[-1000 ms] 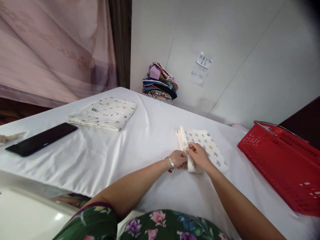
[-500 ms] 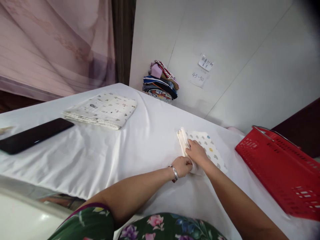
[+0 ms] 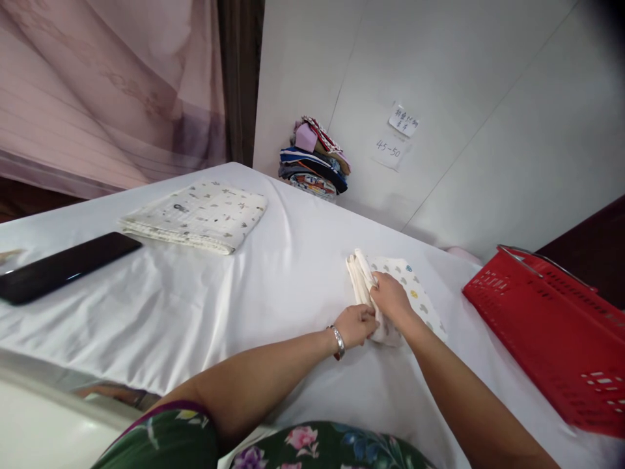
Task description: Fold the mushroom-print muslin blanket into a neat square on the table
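A small folded white cloth with coloured cloud prints (image 3: 415, 290) lies on the white-covered table (image 3: 244, 306), right of the middle. My left hand (image 3: 359, 324), with a silver bracelet at the wrist, grips the cloth's near left corner with closed fingers. My right hand (image 3: 390, 298) rests on top of the cloth and pinches its thick folded left edge.
A larger folded printed cloth (image 3: 195, 215) lies at the far left. Near the left edge is a black phone (image 3: 58, 267). A stack of colourful folded clothes (image 3: 315, 159) sits against the wall. A red plastic basket (image 3: 556, 332) stands at the right.
Both hands stay on the small cloth. My right hand has slid slightly along the folded edge, and my left hand has closed on the near corner. The camera has shifted a little.
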{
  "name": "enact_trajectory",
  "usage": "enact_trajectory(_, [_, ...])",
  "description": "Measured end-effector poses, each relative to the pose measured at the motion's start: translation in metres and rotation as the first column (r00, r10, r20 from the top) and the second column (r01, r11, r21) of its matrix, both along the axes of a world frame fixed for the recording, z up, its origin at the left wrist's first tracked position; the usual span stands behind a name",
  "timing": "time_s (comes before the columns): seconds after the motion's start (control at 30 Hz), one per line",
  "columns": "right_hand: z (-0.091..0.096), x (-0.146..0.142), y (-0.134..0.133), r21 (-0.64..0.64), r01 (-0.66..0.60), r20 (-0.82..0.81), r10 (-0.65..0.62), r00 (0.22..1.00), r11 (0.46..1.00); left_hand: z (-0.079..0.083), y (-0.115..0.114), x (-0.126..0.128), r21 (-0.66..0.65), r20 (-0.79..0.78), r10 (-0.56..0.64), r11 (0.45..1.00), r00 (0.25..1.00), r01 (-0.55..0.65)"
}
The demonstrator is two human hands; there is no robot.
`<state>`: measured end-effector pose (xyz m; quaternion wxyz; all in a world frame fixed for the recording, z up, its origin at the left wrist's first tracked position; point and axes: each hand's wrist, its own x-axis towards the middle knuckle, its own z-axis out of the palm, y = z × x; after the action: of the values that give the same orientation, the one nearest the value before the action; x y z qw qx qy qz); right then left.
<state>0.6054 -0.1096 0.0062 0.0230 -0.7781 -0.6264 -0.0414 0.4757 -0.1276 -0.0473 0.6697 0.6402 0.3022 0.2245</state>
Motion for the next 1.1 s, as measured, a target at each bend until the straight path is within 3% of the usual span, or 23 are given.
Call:
enact_trajectory(0.33, [-0.006,-0.003,0.010,-0.082,0.012,-0.075,-0.018,0.997,0.997,0.003,0.001,-0.003,0.025,-0.066,-0.088,0.996,0.994,0.090])
enact_trajectory(0.73, [-0.003,0.000,0.035,-0.042,0.037,-0.121,-0.042,0.992,0.998,-0.001,0.003,-0.002,0.016,-0.113,-0.095,0.995,0.989,0.097])
enact_trajectory(1.1, [-0.001,0.003,0.043,-0.011,0.066,-0.020,-0.066,0.998,0.998,0.000,0.003,-0.003,-0.005,-0.128,-0.102,0.995,0.987,0.102])
